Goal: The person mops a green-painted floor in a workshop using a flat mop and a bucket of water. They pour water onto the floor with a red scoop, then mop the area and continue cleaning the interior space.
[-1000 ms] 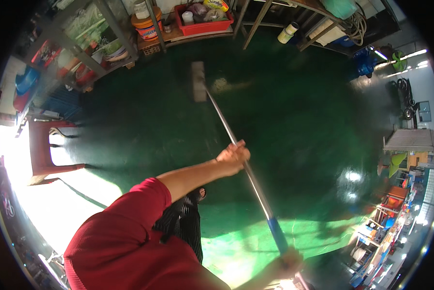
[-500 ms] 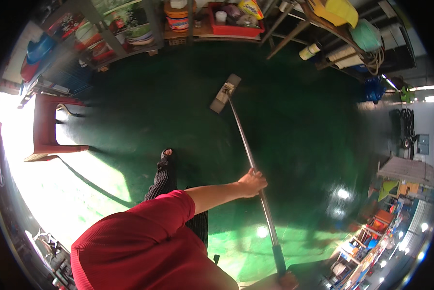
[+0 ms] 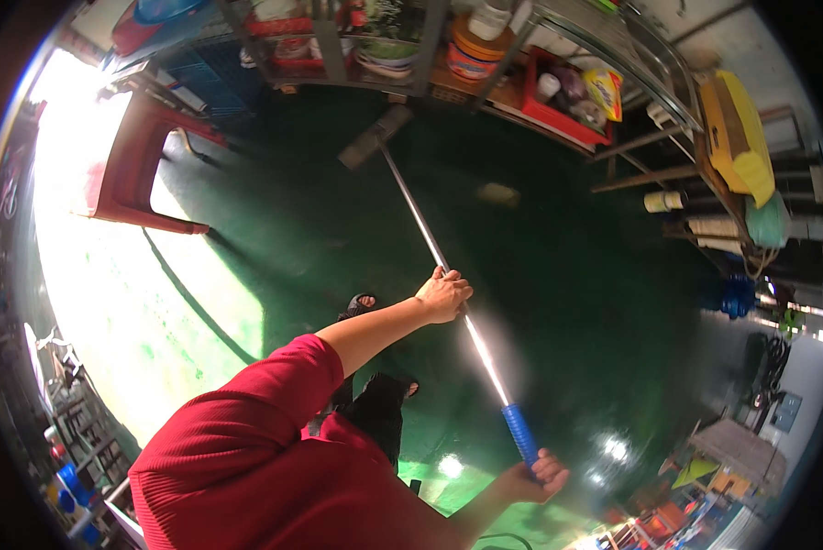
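Note:
A flat mop with a long metal pole (image 3: 413, 206) slants across the green floor. Its grey rectangular mop head (image 3: 361, 151) lies at the far side, close to the foot of the shelves. Partway down the pole, my left hand (image 3: 444, 295) is closed around the bare metal, the arm stretched out in a red sleeve. My right hand (image 3: 538, 477) is wrapped round the lower end of the blue ribbed grip (image 3: 519, 433), near the bottom of the view. Both my feet show below the left forearm, in dark open-toed footwear.
A red plastic stool (image 3: 136, 174) stands at the left in bright sunlight. Shelves along the far side hold an orange bucket (image 3: 474, 55) and a red tray (image 3: 567, 124) of goods. A wooden-legged rack (image 3: 645, 174) with a yellow container (image 3: 740, 137) stands at the far right.
The mop head has moved left and farther away, nearer the shelves. Both hands have moved with the pole, and the right hand shows more fully. The view has turned, and a second foot now shows.

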A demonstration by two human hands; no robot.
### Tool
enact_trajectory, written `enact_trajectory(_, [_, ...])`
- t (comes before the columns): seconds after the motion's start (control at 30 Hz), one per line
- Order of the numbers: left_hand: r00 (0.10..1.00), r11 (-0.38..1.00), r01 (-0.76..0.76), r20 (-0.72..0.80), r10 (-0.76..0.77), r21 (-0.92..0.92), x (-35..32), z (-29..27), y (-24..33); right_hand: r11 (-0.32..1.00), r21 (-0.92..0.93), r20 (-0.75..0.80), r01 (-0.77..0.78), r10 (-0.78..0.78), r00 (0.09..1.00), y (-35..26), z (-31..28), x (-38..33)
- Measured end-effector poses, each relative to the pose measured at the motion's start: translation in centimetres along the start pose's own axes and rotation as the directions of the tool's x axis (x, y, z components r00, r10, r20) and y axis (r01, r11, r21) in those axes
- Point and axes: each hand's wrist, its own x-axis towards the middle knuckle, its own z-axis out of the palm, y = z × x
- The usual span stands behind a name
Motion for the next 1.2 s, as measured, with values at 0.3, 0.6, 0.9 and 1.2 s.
enact_trajectory(0.3, [0.972,0.960,0.231,-0.067,-0.223,0.156,-5.6,-3.9,-15.4,0.958,0.096,0.210,-0.268,0.244,0.947,9.3,7.7,-6.9])
enact_trajectory(0.6, [0.897,0.899,0.422,-0.194,-0.396,0.116,-7.0,-5.4,-21.3,0.969,0.065,0.484,-0.240,0.180,0.857,11.0,12.9,-9.2])
enact_trajectory(0.9, [0.990,0.998,-0.053,-0.135,0.047,-0.039,-13.4,5.5,9.3,0.881,-0.338,0.316,0.331,-0.225,0.922,-10.0,-15.5,-7.4])
enact_trajectory(1.2, [0.824,0.796,-0.476,0.126,0.552,-0.374,-23.5,22.4,37.8,0.818,-0.272,0.002,0.507,-0.527,0.850,-28.1,-32.0,-18.8])
